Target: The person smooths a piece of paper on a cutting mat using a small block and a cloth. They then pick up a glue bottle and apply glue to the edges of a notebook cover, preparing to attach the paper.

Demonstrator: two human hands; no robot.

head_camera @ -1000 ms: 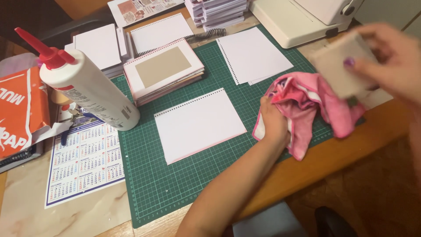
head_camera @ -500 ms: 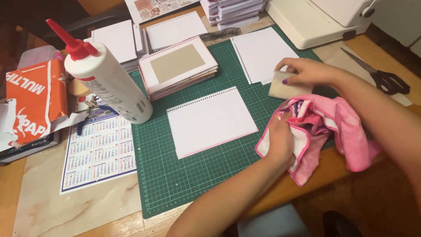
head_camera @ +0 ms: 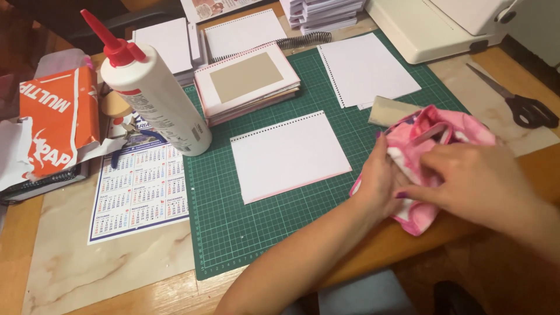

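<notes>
A pink and white cloth (head_camera: 443, 133) lies bunched at the right edge of the green cutting mat (head_camera: 245, 227). My left hand (head_camera: 376, 181) grips its near-left side. My right hand (head_camera: 472, 175) presses into the cloth from the right, fingers curled into the folds. A small beige card piece (head_camera: 389, 109) rests on the mat just behind the cloth, touching no hand. A white punched sheet stack (head_camera: 289, 154) sits in the middle of the mat, left of my left hand.
A white glue bottle with a red cap (head_camera: 154, 93) stands at the mat's left edge over a calendar sheet (head_camera: 140, 189). Behind are a stack of covers (head_camera: 248, 81), a punched sheet (head_camera: 364, 67), a spiral coil (head_camera: 306, 41), a binding machine (head_camera: 431, 26) and scissors (head_camera: 522, 105). Orange paper wrapping (head_camera: 52, 119) at far left.
My right hand put the beige card piece down on the mat and came back onto the pink cloth. My left hand has stayed on the cloth.
</notes>
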